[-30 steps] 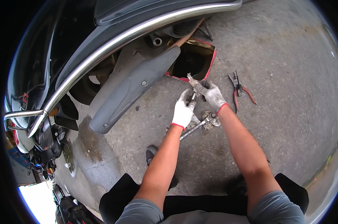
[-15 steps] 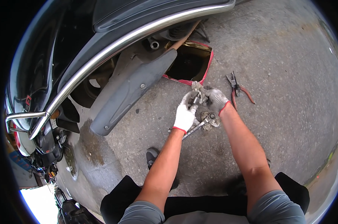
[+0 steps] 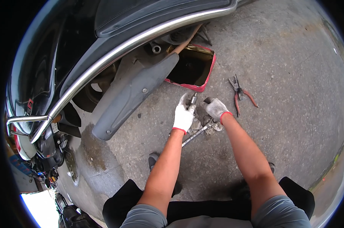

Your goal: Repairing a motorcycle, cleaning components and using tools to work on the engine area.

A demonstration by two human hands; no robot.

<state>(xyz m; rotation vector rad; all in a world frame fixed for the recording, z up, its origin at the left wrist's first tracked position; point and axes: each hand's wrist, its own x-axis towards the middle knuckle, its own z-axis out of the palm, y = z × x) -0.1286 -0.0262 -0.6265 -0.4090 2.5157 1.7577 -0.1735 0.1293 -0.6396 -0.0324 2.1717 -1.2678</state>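
In my left hand [image 3: 184, 116], in a white glove with a red cuff, a short shiny metal cylinder [image 3: 194, 100] like a socket stands up between fingers and thumb. My right hand [image 3: 216, 108], its glove greyer with grime, is just to the right, apart from the cylinder. Its fingers are curled together, and what they hold, if anything, is hidden. Below the hands a ratchet wrench [image 3: 196, 136] lies aslant on the ground. Its head rests by a crumpled dirty rag [image 3: 214, 127], with another greyish rag [image 3: 196, 124] beside it.
Beyond my hands sits a red-edged pan [image 3: 208, 81] of dark liquid. A scooter [image 3: 77, 49] with a chrome rail [image 3: 141, 35] and a grey exhaust cover [image 3: 135, 95] fills the left. Pliers [image 3: 239, 92] with red handles lie on the concrete at right. Wet stains mark the ground at left.
My hands have drawn apart and come a little nearer to me. The pale rag bunched around the metal cylinder has left its top, and the cylinder now shows bare in my left hand.
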